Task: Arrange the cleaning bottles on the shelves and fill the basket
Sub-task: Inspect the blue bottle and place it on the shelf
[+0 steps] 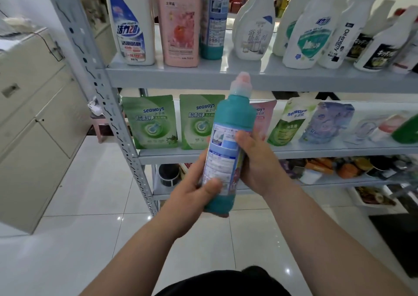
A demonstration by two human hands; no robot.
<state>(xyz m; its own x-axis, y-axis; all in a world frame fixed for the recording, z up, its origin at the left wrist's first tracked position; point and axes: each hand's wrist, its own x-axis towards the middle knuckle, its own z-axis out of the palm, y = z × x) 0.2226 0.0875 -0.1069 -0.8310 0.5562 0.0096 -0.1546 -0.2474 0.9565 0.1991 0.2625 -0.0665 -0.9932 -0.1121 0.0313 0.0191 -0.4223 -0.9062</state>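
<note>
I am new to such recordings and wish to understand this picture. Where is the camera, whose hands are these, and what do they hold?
No machine is here: a person wears one wide-angle camera on the head, looking forward and down, so both bare arms enter from the bottom edge. The left hand grips the lower part of a teal bottle and the right hand holds its labelled middle; the bottle is roughly upright in their grip, pale pink cap on top. Ahead is a grey metal rack. Its upper shelf carries standing cleaning bottles, among them a second teal bottle. The shelf below carries green pouches and other refill bags.
</note>
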